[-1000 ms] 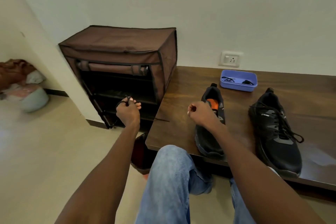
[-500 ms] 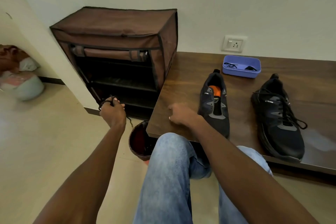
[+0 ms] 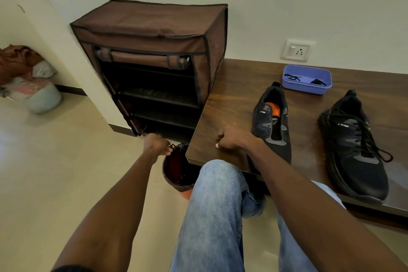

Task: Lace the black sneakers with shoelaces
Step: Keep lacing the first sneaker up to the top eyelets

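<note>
Shoelace [image 3: 171,146] in left grip [image 3: 155,144], fingers curled.

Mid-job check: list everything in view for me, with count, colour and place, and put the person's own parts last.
unlaced sneaker: 1, black with orange inside, on the bench, left of the other.
laced sneaker: 1, black, on the bench at right.
tub: 1, blue, on the bench near the wall, black laces inside.
bench: 1, dark wood, right half of view.
shoe rack: 1, brown fabric, open front, left of the bench.
bin: 1, dark, on the floor by the bench corner.
wall socket: 1, white, above the bench.
bundle: 1 heap, mixed colours, far left floor.
left hand: pinches a black lace over the bin.
right hand: curled, on the bench edge.
</note>
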### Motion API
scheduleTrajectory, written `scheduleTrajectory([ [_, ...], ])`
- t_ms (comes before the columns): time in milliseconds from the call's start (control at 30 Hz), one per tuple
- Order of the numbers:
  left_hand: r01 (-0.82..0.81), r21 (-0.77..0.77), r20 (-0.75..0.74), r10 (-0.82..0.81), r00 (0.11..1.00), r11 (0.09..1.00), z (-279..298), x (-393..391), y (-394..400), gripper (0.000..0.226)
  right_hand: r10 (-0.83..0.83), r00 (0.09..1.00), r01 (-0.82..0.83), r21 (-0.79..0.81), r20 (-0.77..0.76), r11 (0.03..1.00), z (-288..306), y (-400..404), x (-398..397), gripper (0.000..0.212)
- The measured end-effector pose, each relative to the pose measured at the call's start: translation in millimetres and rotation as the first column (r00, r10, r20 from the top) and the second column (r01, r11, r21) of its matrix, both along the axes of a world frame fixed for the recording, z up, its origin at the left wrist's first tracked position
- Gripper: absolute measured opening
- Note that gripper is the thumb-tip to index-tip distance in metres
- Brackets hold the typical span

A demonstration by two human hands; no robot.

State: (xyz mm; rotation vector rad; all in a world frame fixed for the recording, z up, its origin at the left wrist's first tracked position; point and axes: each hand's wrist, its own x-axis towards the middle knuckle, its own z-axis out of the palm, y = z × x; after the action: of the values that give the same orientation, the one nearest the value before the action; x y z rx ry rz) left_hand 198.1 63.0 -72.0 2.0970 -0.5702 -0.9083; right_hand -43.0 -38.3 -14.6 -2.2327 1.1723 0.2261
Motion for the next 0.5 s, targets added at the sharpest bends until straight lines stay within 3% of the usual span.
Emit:
scheduleTrajectory([
  [100,0.105,0.047,0.045,-0.107,0.993,0.993,5.6,-5.8,-1.5,0.017,0.012,1.000,-0.012,0.026,0.009,1.000,-0.4,0.4,-2.2,0.031],
  [233,0.081,-0.034,0.133,-0.075,0.988,0.996,5.7,-17.4,-2.8,0.007,0.017,1.000,-0.018,0.026,0.022,1.000,0.3,0.8,-4.6,0.032],
  [367,0.094,-0.056,0.248,-0.077,0.966,0.994,12.2,-31.3,-7.0,0.022,0.002,1.000,-0.003,0.043,0.029,0.999,-1.4,0.8,-8.8,0.031],
  [500,0.151,-0.099,0.363,-0.106,0.926,0.984,34.3,-69.2,-22.2,0.020,-0.115,0.980,0.123,-0.039,0.160,0.992,4.7,4.1,-14.3,0.016],
])
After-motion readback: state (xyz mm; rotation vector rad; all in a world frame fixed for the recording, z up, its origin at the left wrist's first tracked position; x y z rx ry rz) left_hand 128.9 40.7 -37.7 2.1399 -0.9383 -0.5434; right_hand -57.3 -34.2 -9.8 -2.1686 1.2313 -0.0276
